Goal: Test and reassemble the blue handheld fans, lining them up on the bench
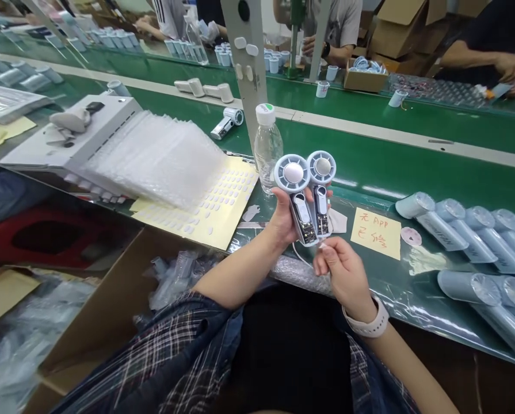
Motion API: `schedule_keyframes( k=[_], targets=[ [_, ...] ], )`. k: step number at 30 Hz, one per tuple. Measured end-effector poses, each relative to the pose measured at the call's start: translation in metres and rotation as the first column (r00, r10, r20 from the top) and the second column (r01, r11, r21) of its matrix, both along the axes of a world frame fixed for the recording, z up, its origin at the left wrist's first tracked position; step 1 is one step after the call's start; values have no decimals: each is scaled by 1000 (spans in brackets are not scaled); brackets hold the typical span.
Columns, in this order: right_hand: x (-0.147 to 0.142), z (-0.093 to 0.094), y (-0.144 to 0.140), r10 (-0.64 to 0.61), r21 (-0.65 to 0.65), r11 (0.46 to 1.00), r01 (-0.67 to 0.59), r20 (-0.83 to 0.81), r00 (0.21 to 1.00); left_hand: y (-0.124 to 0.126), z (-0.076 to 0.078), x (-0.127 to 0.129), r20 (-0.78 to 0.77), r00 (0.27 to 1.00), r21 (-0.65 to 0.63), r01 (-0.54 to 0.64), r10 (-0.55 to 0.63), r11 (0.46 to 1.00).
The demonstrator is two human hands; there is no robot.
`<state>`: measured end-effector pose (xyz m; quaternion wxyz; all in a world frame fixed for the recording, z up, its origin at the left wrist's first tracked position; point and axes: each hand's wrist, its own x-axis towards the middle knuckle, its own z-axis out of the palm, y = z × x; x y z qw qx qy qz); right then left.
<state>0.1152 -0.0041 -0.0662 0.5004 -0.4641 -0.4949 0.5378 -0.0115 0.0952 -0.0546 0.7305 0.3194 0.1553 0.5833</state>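
My left hand [284,221] is closed around two light-blue handheld fans, held side by side and upright above the bench edge. The left fan [292,173] and the right fan [322,167] both have round heads with silver centres. Circuit boards show in their opened handles. Just below the handle ends, my right hand [342,267] pinches the end of a white cable [302,260], partly hidden by the fingers. Whether its tip is inserted in a fan cannot be made out. A clear water bottle [268,150] stands behind the left fan.
Yellow sheets of white stickers [222,215] and stacked clear plastic bags [162,155] lie left. A handwritten yellow note [376,233] and rows of wrapped fans [473,227] lie right. Beyond a metal post [246,75] runs a green conveyor [347,135], with co-workers across it.
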Motion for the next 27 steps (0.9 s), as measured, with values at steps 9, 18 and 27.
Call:
schedule_keyframes(
  k=[9,18,27],
  targets=[
    [-4,-4,-8,47,21,999,-48,32,998,-2,5,-2,3,999,-17,-50,50,999],
    [-17,-1,-7,-5,-8,1000,4,-58,998,-5,-6,2,-46,986,87,-156,160,984],
    [3,2,-6,-149,225,969,99,221,964,-10,13,-2,138,990,-87,-31,43,996]
  ],
)
